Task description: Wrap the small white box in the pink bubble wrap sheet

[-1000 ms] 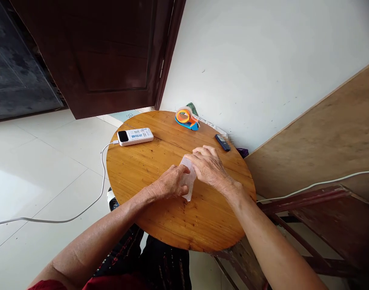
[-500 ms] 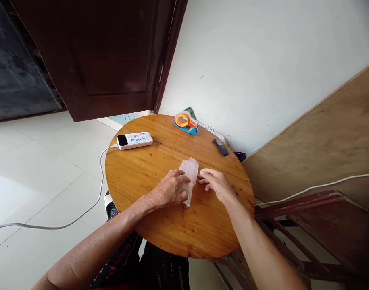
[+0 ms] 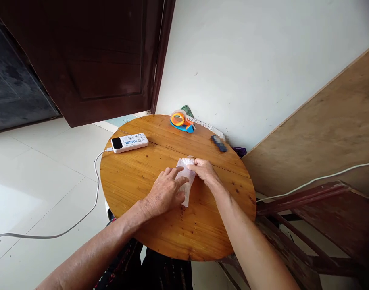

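A small, whitish translucent packet of bubble wrap [image 3: 187,196] lies near the middle of the round wooden table [image 3: 132,173]. My left hand [image 3: 166,191] rests over its left side with the fingers spread, the fingertips on the wrap. At the upper right edge, my right hand [image 3: 205,170] pinches the bubble wrap between thumb and fingers. Whether something is inside the wrap cannot be made out.
A white power bank [image 3: 134,141] with a cable lies at the table's left. Toward the back stands an orange and blue tape dispenser [image 3: 182,122]. A dark blurred object [image 3: 218,143] lies at the right rear, near the white wall [image 3: 247,60]. A dark red door [image 3: 105,60] is beyond.
My right hand has moved left from beside the bubble wrap and now grips its upper right edge. My left hand stays on the wrap, its fingers more spread. The view has shifted slightly.
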Tool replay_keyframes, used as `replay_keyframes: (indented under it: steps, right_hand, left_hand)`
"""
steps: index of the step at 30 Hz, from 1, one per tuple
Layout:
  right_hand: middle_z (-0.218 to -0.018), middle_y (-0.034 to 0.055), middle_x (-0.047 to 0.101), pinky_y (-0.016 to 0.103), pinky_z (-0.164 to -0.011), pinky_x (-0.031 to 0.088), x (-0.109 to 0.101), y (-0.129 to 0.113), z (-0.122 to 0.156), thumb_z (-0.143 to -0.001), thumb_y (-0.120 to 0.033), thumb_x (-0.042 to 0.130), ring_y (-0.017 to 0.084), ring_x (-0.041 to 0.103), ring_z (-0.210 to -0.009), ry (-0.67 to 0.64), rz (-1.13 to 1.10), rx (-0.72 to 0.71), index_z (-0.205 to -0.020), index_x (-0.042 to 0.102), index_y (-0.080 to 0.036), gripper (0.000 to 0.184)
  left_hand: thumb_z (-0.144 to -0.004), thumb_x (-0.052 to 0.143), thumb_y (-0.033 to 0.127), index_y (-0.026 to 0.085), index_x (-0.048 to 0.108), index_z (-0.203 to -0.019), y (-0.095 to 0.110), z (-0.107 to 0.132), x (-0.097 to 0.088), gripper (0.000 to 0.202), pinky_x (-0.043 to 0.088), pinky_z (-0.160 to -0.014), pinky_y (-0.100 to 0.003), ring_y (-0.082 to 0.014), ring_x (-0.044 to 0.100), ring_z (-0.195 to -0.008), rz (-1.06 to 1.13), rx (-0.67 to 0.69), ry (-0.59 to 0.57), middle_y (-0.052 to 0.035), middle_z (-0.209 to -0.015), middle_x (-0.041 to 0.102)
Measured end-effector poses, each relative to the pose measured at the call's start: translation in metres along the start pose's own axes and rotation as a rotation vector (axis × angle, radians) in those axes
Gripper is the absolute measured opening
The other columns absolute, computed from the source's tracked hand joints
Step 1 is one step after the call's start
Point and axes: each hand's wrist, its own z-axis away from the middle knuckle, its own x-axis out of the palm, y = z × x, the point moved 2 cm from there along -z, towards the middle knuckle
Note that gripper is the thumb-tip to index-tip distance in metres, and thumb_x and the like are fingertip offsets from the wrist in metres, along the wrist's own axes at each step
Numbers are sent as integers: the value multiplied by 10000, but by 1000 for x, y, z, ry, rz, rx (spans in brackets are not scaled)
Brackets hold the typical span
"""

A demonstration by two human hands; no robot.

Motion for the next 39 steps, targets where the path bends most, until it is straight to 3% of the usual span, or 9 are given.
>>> replay_keyframes:
  steps: [2, 4, 7, 13, 20, 26, 30, 35, 39]
  right_hand:
    - [-495, -66, 512, 207, -443, 289, 1, 0, 0, -527, -296, 695, 84, 410, -484, -2, 8, -16, -584, 599, -181, 160]
    - [-513, -62, 520, 210, -451, 291, 1, -3, 1, -532, -308, 690, 87, 410, -497, 6, 6, -33, -597, 595, -183, 170]
    - [-582, -43, 568, 213, -471, 319, -1, -11, 8, -576, -373, 693, 101, 448, -533, 18, -19, -56, -651, 588, -192, 222]
    - [-695, -21, 614, 249, -581, 419, -1, -34, 40, -631, -451, 746, 140, 525, -633, -68, -233, -207, -726, 549, -211, 325]
    - [-673, -38, 535, 249, -592, 375, 1, -44, 73, -746, -427, 667, 135, 470, -624, -103, -124, -396, -756, 526, -220, 250]
    - [-653, -50, 484, 244, -572, 350, 2, -44, 84, -783, -422, 626, 126, 432, -596, -93, -47, -426, -775, 513, -225, 228]
    - [-709, -33, 580, 255, -626, 416, 3, -37, 99, -811, -395, 622, 146, 519, -650, -72, 5, -450, -809, 540, -227, 187]
    - [-1054, 46, 731, 355, -890, 501, 18, -20, 130, -884, -364, 589, 226, 673, -994, -29, -5, -477, -844, 561, -237, 135]
    - [-1205, 62, 709, 373, -973, 487, 33, -4, 149, -927, -309, 555, 231, 640, -1160, 17, -48, -550, -872, 558, -246, 84]
  left_hand:
    - [-808, 591, 147, 241, 690, -1135, 9, -1, -9, 354, 479, -966, -472, -306, 537, -1132, -94, 24, -61, -91, -1390, 552]
    - [-833, 556, 137, 209, 715, -980, 15, -3, -13, 228, 496, -919, -448, -287, 576, -1026, -127, 21, -164, -106, -1165, 662]
    - [-842, 528, 122, 199, 707, -873, 14, -5, -12, 197, 518, -864, -393, -261, 597, -950, -88, -3, -204, -90, -979, 684]
    - [-828, 561, 128, 237, 732, -1004, 0, -2, 0, 268, 524, -884, -347, -227, 606, -962, 76, -41, -96, -56, -1024, 703]
    - [-819, 585, 149, 266, 727, -1071, -7, 3, 11, 312, 519, -945, -337, -223, 622, -1050, 97, -77, 22, -50, -1138, 662]
    - [-819, 613, 221, 219, 649, -1033, -2, 9, 6, 217, 538, -877, -337, -207, 636, -965, 87, -265, 87, -64, -1101, 592]
    - [-768, 664, 231, 205, 558, -1103, -1, 12, 4, 352, 513, -940, -372, -231, 608, -1053, 99, -388, 168, -67, -1098, 579]
    - [-757, 696, 233, 222, 457, -1369, -4, 10, 6, 657, 461, -1033, -426, -280, 548, -1214, 143, -322, 188, -126, -1357, 514]
    - [-812, 659, 239, 210, 638, -1189, -14, 9, 10, 379, 462, -1033, -443, -290, 566, -1202, 216, -194, 88, -122, -1364, 553]
